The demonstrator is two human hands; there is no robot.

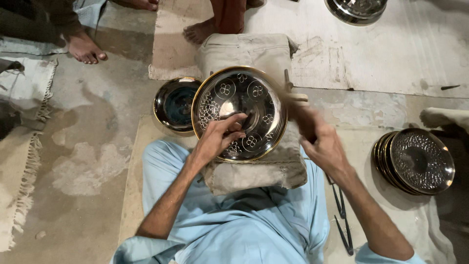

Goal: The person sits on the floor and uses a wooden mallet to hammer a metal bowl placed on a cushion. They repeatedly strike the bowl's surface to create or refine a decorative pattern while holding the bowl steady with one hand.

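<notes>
A person's left hand (pixel 217 139) is pinching a small tool against an engraved metal plate (pixel 239 113) lying on a cloth cushion (pixel 254 168). The blurred right hand (pixel 315 134) is gripping a hammer (pixel 289 88) beside its rim.

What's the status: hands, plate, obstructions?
Left hand pinching tool on engraved plate. Right hand blurred, gripping hammer. Plate rests on cloth pad; nothing obstructing.

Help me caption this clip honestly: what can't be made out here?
- Right hand, head view: motion-blurred; the tool in it and its grip can't be told.
- Left hand: fingertips cover part of the engraved plate.
- Metal vessel: cut off by the top edge.
- Stack of plates: count unclear.
</notes>
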